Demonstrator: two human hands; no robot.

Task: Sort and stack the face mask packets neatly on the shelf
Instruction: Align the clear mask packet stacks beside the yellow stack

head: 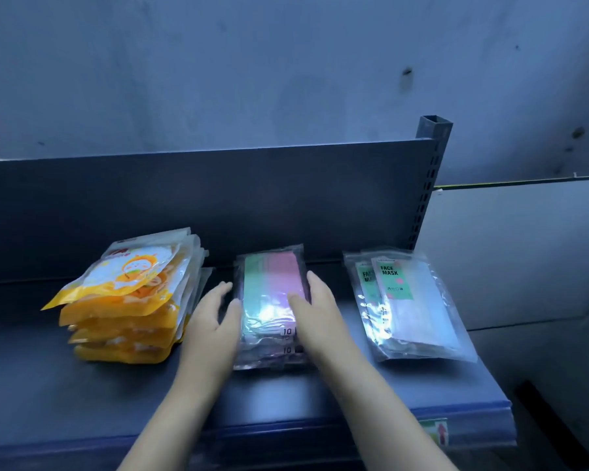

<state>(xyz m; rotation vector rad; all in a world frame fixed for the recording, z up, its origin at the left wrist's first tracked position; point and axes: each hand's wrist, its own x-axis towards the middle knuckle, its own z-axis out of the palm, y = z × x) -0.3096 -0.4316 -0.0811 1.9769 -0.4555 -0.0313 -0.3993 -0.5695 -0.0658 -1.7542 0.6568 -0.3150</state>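
The middle stack of pastel mask packets (271,307) lay between the open left hand (215,321) and right hand (315,314), palms bracketing it. Glossy film, judged light, soft, slippery; best squared by its long edges.

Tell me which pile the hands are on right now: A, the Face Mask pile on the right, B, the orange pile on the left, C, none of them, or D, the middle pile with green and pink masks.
D: the left hand rests against the left edge of the middle pile and the right hand lies on its right side, while the orange pile and the Face Mask pile sit untouched.
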